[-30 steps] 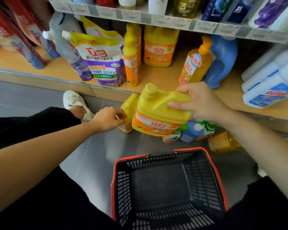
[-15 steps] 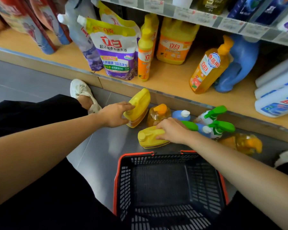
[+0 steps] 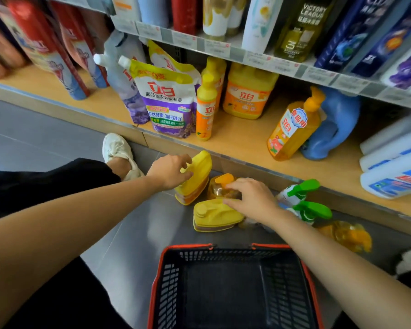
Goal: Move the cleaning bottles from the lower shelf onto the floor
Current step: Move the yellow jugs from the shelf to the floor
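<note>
Fingers of the left hand [image 3: 169, 170] curl over the upper edge of a tilted yellow jug [image 3: 196, 180], thumb pressed to its side, gripping it. The jug's lower end is on the grey floor [image 3: 128, 222], just in front of the shelf's base. The right hand [image 3: 253, 201] lies loose and spread, its fingers nearly straight. Its thumb rests on a second yellow jug [image 3: 214, 217], which sits on the floor near the basket. Its fingertips touch the orange cap of an amber pump bottle [image 3: 220, 189] standing between the two jugs. This hand seems to grasp nothing, though the palm hides what lies under it.

Just right of that wrist stand two spray bottles [image 3: 301, 188] with green triggers. Farther right an amber bottle [image 3: 347, 236] lies blurred on the floor. A black basket [image 3: 233, 247] with a red rim sits nearest the person, between the forearms.

On the lower shelf [image 3: 242, 143] are a purple refill pouch [image 3: 169, 103], a slim orange bottle [image 3: 205, 112], an orange jug [image 3: 247, 98], a leaning yellow pump bottle [image 3: 292, 129], a blue jug [image 3: 335, 124] and white bottles [image 3: 394, 176] at the right edge. A white shoe [image 3: 116, 148] shows beside the left forearm.
</note>
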